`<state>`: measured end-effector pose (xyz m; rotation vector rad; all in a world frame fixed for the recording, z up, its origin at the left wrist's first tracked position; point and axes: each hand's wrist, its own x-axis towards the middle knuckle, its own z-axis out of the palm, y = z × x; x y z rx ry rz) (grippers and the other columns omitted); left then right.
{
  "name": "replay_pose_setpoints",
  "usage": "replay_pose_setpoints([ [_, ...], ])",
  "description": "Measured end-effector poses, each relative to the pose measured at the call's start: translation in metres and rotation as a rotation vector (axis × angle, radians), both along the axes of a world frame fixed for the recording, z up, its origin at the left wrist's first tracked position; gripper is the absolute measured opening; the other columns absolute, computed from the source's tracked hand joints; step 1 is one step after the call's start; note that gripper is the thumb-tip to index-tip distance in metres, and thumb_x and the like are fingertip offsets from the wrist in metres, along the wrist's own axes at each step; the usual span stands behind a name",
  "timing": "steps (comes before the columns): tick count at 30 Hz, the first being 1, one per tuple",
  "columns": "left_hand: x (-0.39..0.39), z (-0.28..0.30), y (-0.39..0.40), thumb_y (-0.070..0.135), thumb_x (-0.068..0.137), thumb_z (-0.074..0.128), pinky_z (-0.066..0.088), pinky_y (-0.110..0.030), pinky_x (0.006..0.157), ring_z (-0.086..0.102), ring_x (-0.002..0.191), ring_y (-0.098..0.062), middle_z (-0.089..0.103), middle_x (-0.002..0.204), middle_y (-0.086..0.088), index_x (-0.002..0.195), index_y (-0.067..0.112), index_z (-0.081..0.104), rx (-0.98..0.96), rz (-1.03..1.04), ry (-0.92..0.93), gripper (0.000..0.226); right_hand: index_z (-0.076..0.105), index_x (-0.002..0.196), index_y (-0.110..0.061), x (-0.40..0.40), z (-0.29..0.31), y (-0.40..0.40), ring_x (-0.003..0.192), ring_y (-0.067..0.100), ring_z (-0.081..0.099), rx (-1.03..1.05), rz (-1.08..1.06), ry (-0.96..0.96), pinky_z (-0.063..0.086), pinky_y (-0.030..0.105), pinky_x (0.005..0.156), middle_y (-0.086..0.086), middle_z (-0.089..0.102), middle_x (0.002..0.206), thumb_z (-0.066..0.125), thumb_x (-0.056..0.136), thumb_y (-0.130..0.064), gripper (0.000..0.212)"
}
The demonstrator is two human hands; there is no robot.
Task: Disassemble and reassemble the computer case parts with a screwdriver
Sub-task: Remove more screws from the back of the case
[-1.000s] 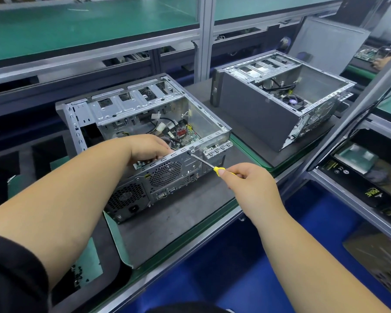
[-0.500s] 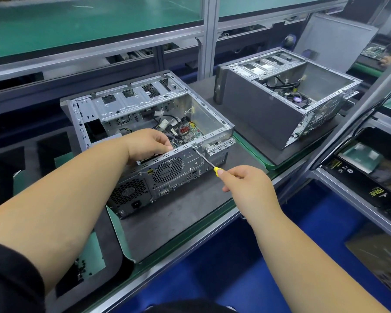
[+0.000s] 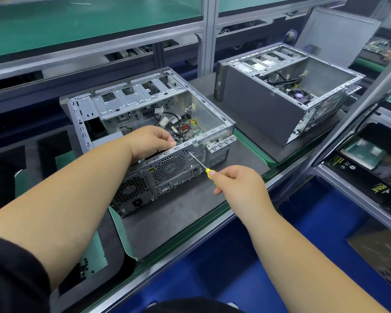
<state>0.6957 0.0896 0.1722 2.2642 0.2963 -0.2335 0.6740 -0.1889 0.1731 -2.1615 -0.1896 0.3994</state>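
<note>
An open grey computer case (image 3: 215, 118) lies on its side on a dark mat, its rear panel with fan grilles and ports facing me. My left hand (image 3: 152, 141) reaches over the rear top edge into the case, fingers curled inside near the cables; what they hold is hidden. My right hand (image 3: 237, 184) grips a yellow-handled screwdriver (image 3: 209, 172). Its thin shaft slants up-left, with the tip touching the rear panel just below the top rail, right of the round fan grille.
A second open case (image 3: 264, 111) sits on another mat at the right, a loose side panel (image 3: 339, 30) leaning behind it. Small black screws (image 3: 85, 267) lie on the green pad at lower left. Boxes fill a shelf (image 3: 370, 168) at the right. Aluminium frame posts rise behind.
The screwdriver tip has slid from the rear top rail down onto the rear panel just below it. My left hand stays inside the case. The camera has shifted slightly.
</note>
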Motion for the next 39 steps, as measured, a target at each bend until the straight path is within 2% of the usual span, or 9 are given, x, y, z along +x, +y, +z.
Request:
replay_pose_setpoints([
  [5, 0.000, 0.001, -0.001, 0.032, 0.094, 0.064, 0.039, -0.025, 0.077, 0.054, 0.061, 0.015, 0.063, 0.064, 0.029, 0.078, 0.024, 0.069, 0.023, -0.018, -0.004, 0.018, 0.067, 0.066, -0.025, -0.001, 0.001, 0.003, 0.068, 0.008, 0.058, -0.008, 0.001, 0.001, 0.044, 0.031, 0.063, -0.020, 0.066, 0.065, 0.061, 0.091, -0.052, 0.037],
  [11, -0.001, 0.002, -0.002, 0.030, 0.095, 0.063, 0.038, -0.023, 0.072, 0.053, 0.058, 0.017, 0.062, 0.062, 0.029, 0.079, 0.022, 0.069, 0.033, -0.031, -0.013, 0.019, 0.066, 0.064, -0.024, -0.001, 0.002, 0.005, 0.061, 0.009, 0.053, -0.015, 0.001, 0.008, 0.037, 0.029, 0.058, -0.021, 0.058, 0.051, 0.060, 0.093, -0.049, 0.038],
  [24, -0.001, 0.002, -0.002, 0.031, 0.095, 0.063, 0.039, -0.024, 0.076, 0.053, 0.059, 0.017, 0.062, 0.062, 0.030, 0.081, 0.022, 0.069, 0.033, -0.023, -0.013, 0.018, 0.066, 0.065, -0.023, -0.004, 0.006, 0.007, 0.052, 0.008, 0.045, -0.014, 0.003, 0.026, 0.031, 0.027, 0.053, -0.022, 0.050, 0.042, 0.060, 0.094, -0.048, 0.038],
  [29, -0.002, 0.003, -0.004, 0.031, 0.095, 0.062, 0.038, -0.025, 0.071, 0.051, 0.053, 0.013, 0.059, 0.058, 0.027, 0.083, 0.017, 0.069, 0.039, -0.029, -0.017, 0.020, 0.066, 0.063, -0.020, -0.003, 0.006, 0.007, 0.050, 0.010, 0.044, -0.012, -0.004, 0.039, 0.032, 0.027, 0.053, -0.018, 0.049, 0.041, 0.061, 0.092, -0.049, 0.041],
  [32, -0.003, 0.003, -0.005, 0.030, 0.096, 0.062, 0.038, -0.024, 0.065, 0.051, 0.051, 0.013, 0.059, 0.056, 0.027, 0.081, 0.018, 0.069, 0.038, -0.028, -0.024, 0.020, 0.066, 0.061, -0.019, -0.003, 0.007, 0.007, 0.053, 0.010, 0.046, -0.018, -0.003, 0.043, 0.031, 0.028, 0.053, -0.020, 0.050, 0.042, 0.061, 0.092, -0.048, 0.043],
  [35, -0.003, 0.003, -0.005, 0.031, 0.095, 0.062, 0.038, -0.024, 0.065, 0.051, 0.050, 0.012, 0.060, 0.057, 0.026, 0.082, 0.017, 0.069, 0.040, -0.029, -0.029, 0.020, 0.067, 0.059, -0.018, -0.004, 0.007, 0.009, 0.057, 0.011, 0.050, -0.016, -0.009, 0.037, 0.034, 0.028, 0.055, -0.014, 0.054, 0.047, 0.061, 0.092, -0.047, 0.044],
  [39, -0.003, 0.003, -0.005, 0.032, 0.095, 0.062, 0.038, -0.023, 0.064, 0.050, 0.050, 0.012, 0.059, 0.056, 0.026, 0.084, 0.017, 0.070, 0.053, -0.026, -0.026, 0.020, 0.070, 0.057, -0.018, -0.005, 0.007, 0.012, 0.065, 0.016, 0.056, 0.003, -0.004, 0.081, 0.042, 0.030, 0.061, 0.004, 0.069, 0.074, 0.058, 0.095, -0.044, 0.047],
])
